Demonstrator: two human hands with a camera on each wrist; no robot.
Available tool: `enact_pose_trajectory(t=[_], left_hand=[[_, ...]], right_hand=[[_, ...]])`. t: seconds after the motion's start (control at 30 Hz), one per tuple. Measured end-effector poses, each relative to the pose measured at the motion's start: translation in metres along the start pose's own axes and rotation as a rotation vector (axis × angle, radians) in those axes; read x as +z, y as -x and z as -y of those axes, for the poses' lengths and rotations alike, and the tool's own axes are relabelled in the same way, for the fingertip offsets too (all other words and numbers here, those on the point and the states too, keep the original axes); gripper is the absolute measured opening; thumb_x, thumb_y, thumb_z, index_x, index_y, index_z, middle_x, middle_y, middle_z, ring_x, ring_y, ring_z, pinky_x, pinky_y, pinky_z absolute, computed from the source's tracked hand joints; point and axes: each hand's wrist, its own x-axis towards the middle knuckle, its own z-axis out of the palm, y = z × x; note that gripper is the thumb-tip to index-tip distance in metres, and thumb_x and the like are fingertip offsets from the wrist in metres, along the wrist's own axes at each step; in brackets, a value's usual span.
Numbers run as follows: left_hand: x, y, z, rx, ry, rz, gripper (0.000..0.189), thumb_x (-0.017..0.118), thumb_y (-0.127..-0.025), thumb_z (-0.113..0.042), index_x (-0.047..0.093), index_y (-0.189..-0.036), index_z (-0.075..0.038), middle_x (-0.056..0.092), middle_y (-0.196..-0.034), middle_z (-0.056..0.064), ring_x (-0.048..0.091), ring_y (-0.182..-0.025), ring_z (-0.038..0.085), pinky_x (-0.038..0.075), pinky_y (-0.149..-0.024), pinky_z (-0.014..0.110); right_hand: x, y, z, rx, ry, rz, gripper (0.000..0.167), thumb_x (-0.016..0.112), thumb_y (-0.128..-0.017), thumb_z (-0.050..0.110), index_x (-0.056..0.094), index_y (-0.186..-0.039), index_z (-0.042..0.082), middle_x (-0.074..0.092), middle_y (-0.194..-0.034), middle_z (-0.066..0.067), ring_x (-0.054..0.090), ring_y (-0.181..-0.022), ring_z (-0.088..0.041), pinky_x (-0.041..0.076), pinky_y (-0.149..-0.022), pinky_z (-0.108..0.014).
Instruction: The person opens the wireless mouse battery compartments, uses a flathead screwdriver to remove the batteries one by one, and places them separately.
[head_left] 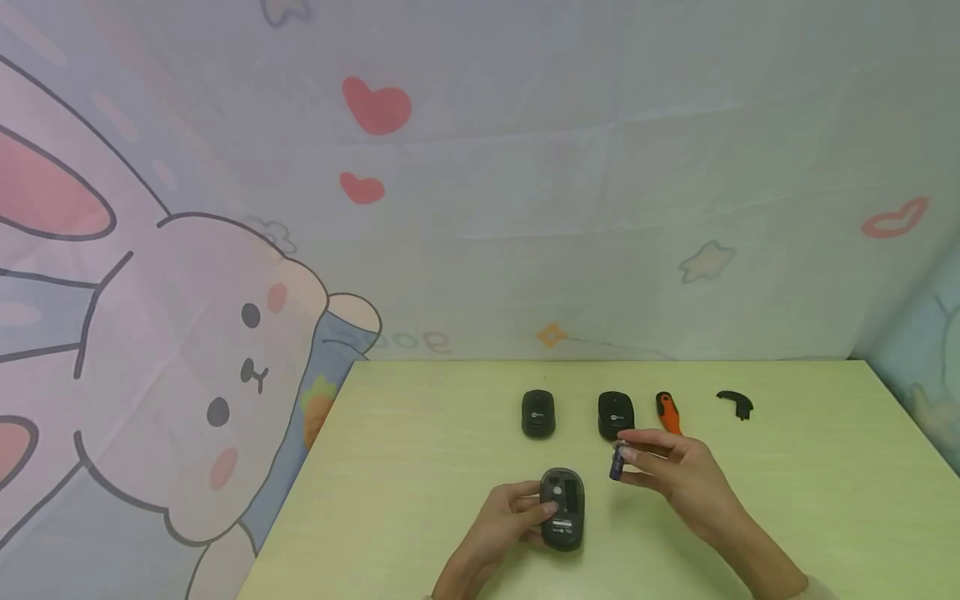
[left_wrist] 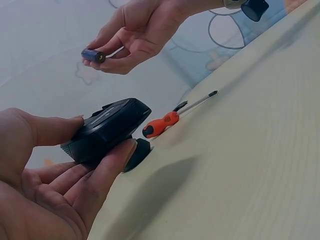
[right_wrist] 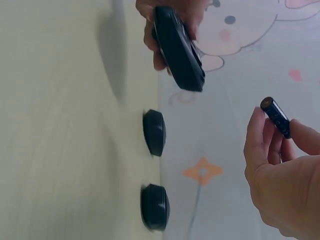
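My left hand grips a black computer mouse turned underside up, with its battery slot uncovered. In the left wrist view, the thumb lies on top of this mouse and fingers support it from below, above the table. Pinched between thumb and fingertips of my right hand is a dark blue battery, held to the right of the mouse. The right wrist view shows the battery tilted, apart from the mouse.
Two more black mice, a left one and a right one, stand on the pale table farther back. An orange and black screwdriver lies beside them, partly behind my right hand. Right of it lies a curved black cover.
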Motion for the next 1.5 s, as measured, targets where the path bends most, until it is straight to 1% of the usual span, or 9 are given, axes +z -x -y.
enact_pose_trajectory(t=[0.17,0.27,0.4,0.5,0.63,0.83,0.93,1.2,1.5], left_hand=[[-0.002,0.000,0.000,-0.016,0.004,-0.006,0.043,0.073,-0.098,-0.010,0.064,-0.137,0.004,0.078,-0.119,0.021,0.079,-0.096,0.022,0.067,-0.068,0.029],[-0.004,0.000,0.000,-0.022,0.007,-0.008,0.044,0.073,-0.098,-0.011,0.064,-0.138,0.004,0.078,-0.120,0.021,0.079,-0.097,0.021,0.067,-0.069,0.029],[-0.005,-0.001,0.001,-0.026,0.009,-0.011,0.044,0.073,-0.098,-0.012,0.064,-0.138,0.003,0.078,-0.119,0.020,0.079,-0.096,0.021,0.066,-0.068,0.029],[-0.005,-0.001,0.001,-0.032,0.007,-0.017,0.044,0.073,-0.098,-0.013,0.064,-0.138,0.003,0.078,-0.119,0.020,0.079,-0.095,0.019,0.066,-0.068,0.028],[-0.005,-0.001,0.001,-0.036,0.005,-0.023,0.044,0.073,-0.098,-0.013,0.064,-0.138,0.003,0.078,-0.118,0.019,0.079,-0.094,0.018,0.065,-0.068,0.028],[-0.005,0.000,0.002,-0.033,0.011,-0.011,0.045,0.072,-0.099,-0.013,0.063,-0.139,0.004,0.078,-0.120,0.020,0.078,-0.096,0.019,0.066,-0.069,0.028],[-0.005,-0.001,0.002,-0.037,0.008,-0.013,0.045,0.072,-0.099,-0.013,0.062,-0.139,0.004,0.077,-0.121,0.020,0.079,-0.098,0.020,0.066,-0.071,0.029],[-0.005,-0.001,0.003,-0.056,0.007,-0.026,0.047,0.072,-0.098,-0.013,0.062,-0.140,0.004,0.078,-0.120,0.020,0.079,-0.097,0.021,0.067,-0.072,0.030],[-0.006,0.001,0.003,-0.042,0.022,-0.026,0.046,0.072,-0.099,-0.013,0.061,-0.140,0.005,0.078,-0.117,0.020,0.079,-0.095,0.020,0.067,-0.072,0.030]], right_hand=[[-0.018,0.001,0.006,0.021,-0.029,0.021,0.026,0.067,-0.103,0.010,0.073,-0.128,0.006,0.072,-0.122,0.004,0.072,-0.107,-0.009,0.065,-0.095,-0.036],[-0.029,0.002,0.009,0.011,-0.052,0.022,0.025,0.065,-0.103,0.007,0.074,-0.126,0.007,0.071,-0.121,0.005,0.072,-0.107,-0.008,0.065,-0.094,-0.036],[-0.049,0.003,0.014,-0.060,-0.112,0.052,0.026,0.061,-0.104,0.001,0.075,-0.125,0.004,0.075,-0.118,0.004,0.074,-0.103,-0.009,0.066,-0.093,-0.037],[-0.067,0.004,0.019,-0.119,-0.181,0.084,0.029,0.055,-0.105,-0.005,0.075,-0.125,0.003,0.077,-0.117,0.002,0.076,-0.103,-0.011,0.066,-0.092,-0.037],[-0.088,0.006,0.025,-0.148,-0.236,0.089,0.034,0.051,-0.105,-0.009,0.074,-0.127,0.002,0.076,-0.118,0.001,0.076,-0.107,-0.013,0.066,-0.092,-0.039],[-0.114,0.009,0.024,-0.101,-0.253,0.086,0.038,0.049,-0.106,-0.009,0.075,-0.128,0.007,0.077,-0.120,0.001,0.076,-0.108,-0.013,0.066,-0.092,-0.037],[-0.127,0.008,0.020,-0.073,-0.239,0.073,0.037,0.049,-0.106,-0.008,0.076,-0.127,0.008,0.079,-0.120,0.001,0.077,-0.107,-0.012,0.066,-0.092,-0.037],[-0.159,0.004,0.012,-0.025,-0.198,0.002,0.032,0.054,-0.105,-0.006,0.079,-0.121,0.007,0.079,-0.115,0.002,0.078,-0.103,-0.014,0.066,-0.090,-0.037],[-0.184,0.001,-0.003,-0.016,-0.156,-0.068,0.029,0.057,-0.104,-0.005,0.080,-0.115,0.009,0.080,-0.109,0.003,0.079,-0.099,-0.012,0.067,-0.086,-0.034]])
